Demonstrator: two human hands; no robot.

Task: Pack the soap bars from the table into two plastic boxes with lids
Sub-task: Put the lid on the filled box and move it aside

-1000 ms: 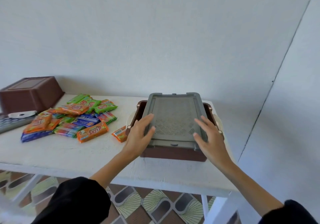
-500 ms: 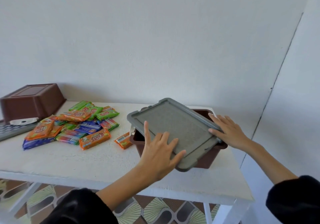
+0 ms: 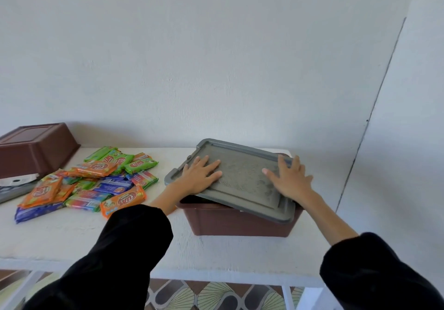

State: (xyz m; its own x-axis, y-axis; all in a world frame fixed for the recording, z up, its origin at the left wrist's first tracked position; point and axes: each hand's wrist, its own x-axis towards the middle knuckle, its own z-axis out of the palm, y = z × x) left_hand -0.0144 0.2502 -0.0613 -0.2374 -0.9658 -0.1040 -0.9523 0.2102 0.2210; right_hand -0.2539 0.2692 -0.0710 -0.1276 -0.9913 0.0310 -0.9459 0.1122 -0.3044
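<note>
Grey plastic rectangular lid (image 3: pixel 242 180) lay on top of the brown plastic box (image 3: pixel 240 220) at the right end of the table, askew and not seated. Its long axis ran left to right, with the right end swung nearer than the box's own line. The left end overhung the box's left wall, and a dark gap showed at the near-left rim. The patterned face was up.

Left hand (image 3: pixel 199 177) lay flat on the left part of the lid and right hand (image 3: pixel 288 180) on the right part. Fingers were straight and spread, palms down, gripping nothing. Judgement: flat palms at opposite ends let friction turn the lid about its middle, which suits squaring it to the rim or sliding it off.

The box interior was hidden. Wrapped soap bars (image 3: pixel 96 180) in orange, green and blue lay in a loose heap on the white table (image 3: pixel 72 233), left of the box and apart from it. A second brown box (image 3: pixel 36 148) sat upside down at the far left.
</note>
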